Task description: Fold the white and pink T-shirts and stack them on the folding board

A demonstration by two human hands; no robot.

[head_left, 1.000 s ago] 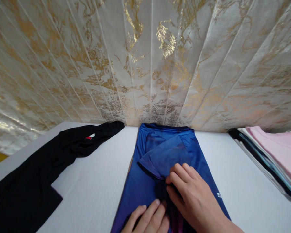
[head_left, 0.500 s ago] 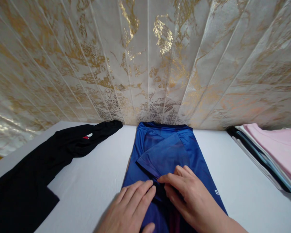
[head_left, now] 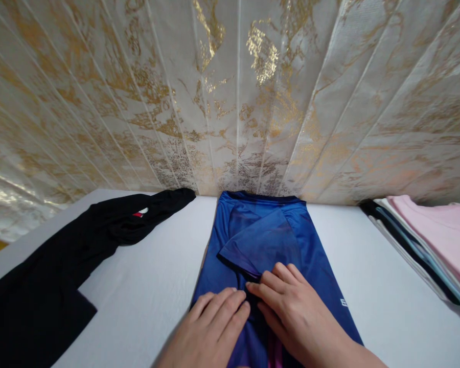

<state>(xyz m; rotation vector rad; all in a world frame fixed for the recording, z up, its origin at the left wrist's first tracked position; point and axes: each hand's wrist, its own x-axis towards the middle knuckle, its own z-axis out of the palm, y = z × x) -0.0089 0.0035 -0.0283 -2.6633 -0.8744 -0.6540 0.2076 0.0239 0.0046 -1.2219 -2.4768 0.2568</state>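
Observation:
A blue shirt (head_left: 322,260) lies partly folded in the middle of the white table. One sleeve (head_left: 264,243) is folded across its upper part, its dark hem slanting toward my fingers. My left hand (head_left: 214,324) rests flat on the lower left of the shirt with its fingers stretched out. Close beside it, my right hand (head_left: 291,306) has curled fingers and pinches the fabric just below the sleeve hem. The fingertips of both hands nearly meet over a dark fold. My palms and wrists cover much of the shirt's lower part, where some purple and pink shows.
To the left, a black garment (head_left: 61,255) with a small red and white mark lies stretched out on the white table (head_left: 138,296). A stack of folded clothes (head_left: 437,230), pink on top, sits at the right. A gold-patterned curtain (head_left: 237,102) hangs along the back edge.
My right hand has shifted slightly left, its index fingertip nearer the left hand's fingers. The left thumb has mostly dropped out of view. The shirt keeps nearly the same shape.

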